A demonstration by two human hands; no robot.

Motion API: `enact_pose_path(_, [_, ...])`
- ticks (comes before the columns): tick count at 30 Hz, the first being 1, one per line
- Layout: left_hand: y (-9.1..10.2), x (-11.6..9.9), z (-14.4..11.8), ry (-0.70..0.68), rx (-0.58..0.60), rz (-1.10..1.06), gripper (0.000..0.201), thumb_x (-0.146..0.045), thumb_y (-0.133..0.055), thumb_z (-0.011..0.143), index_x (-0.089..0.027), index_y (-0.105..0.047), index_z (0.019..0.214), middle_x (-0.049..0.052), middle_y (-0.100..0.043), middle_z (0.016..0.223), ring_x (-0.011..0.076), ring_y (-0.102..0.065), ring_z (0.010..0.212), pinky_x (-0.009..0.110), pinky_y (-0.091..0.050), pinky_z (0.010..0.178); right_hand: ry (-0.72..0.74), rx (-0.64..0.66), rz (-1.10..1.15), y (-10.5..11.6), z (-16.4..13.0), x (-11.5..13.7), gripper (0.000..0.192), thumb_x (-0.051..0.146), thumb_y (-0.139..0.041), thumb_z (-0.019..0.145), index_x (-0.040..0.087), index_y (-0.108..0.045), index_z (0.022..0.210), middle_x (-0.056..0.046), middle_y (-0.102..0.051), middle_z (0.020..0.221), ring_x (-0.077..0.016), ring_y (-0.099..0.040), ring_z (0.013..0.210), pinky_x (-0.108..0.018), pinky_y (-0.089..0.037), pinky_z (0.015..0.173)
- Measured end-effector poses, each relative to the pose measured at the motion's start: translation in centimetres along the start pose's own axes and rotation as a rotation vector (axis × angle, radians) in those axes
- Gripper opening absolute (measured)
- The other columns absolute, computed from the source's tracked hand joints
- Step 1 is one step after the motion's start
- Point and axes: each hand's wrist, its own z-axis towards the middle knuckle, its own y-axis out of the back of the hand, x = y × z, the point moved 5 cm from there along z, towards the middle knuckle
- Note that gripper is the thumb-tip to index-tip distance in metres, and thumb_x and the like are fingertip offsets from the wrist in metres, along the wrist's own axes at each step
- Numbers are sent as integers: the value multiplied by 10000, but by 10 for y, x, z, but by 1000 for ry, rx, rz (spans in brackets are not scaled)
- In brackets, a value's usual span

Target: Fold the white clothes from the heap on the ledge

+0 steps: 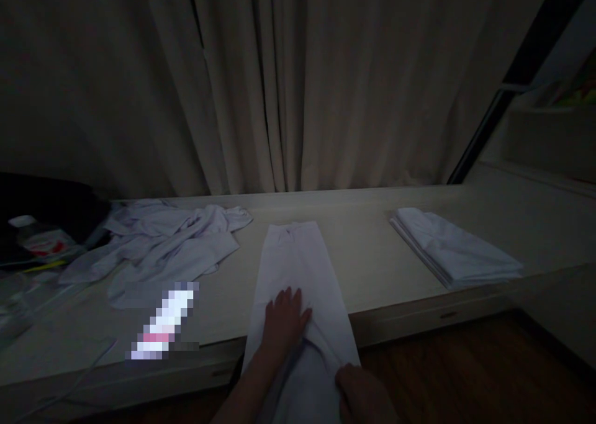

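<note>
Nearest the camera, at the front edge of the tabletop [395,269], a long white garment [298,269] lies lengthwise, its far end flat on the surface and its near end hanging over the edge toward the person. The right hand [361,393] sits at the garment's lower right border; its grip looks closed on a bunch of cloth there, though the dim light hides the fingers. The left hand [283,321] rests on the garment just up from that, palm down and fingers spread, its grip open and holding nothing, only pressing the fabric flat.

The cloth appears thin, soft and light; creases run from under the left hand toward the right, so it will likely sag and wrinkle wherever it is not supported, and slide easily on the smooth surface. It seems best taken by pinching an edge or corner, or both sides of the hanging end, with a flat palm to pin the rest.

Left of the garment and a little farther back lies a crumpled heap of white clothes [162,250], near but apart from it. Beyond that heap, at the far left, a plastic bottle [40,241] lies on its side. Right of the garment, well apart, sits a neatly folded white stack [454,253]. Behind the garment, along the far edge, hangs a pale curtain [298,82]
</note>
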Motion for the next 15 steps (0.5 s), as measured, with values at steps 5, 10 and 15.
enact_pose_path(5, [-31,33,32,11,80,6,588,-509,-286,887,-186,-353,1374,171,-321,1487,342,-236,1392,614,-175,1108,-33,-64,-9,-19,1,-11,371,17,-465,619,217,-600,901,-46,-674,884,-198,-617,798,-272,-426,685])
enact_pose_path(10, [-30,58,44,47,82,-54,587,-529,-181,893,-235,-339,1376,99,-324,1502,275,-218,1408,527,-210,1129,-15,-50,133,-31,-5,-2,231,128,-489,693,222,-607,869,-60,-655,885,-228,-603,823,-316,-446,707])
enact_pose_path(15, [-9,105,59,324,-33,-127,647,-515,-141,887,-79,-409,1284,236,-513,1309,318,-499,1204,460,-395,981,-72,-18,764,-35,18,31,470,243,-492,740,225,-473,1209,-76,-623,1041,-161,-608,720,-310,-492,680])
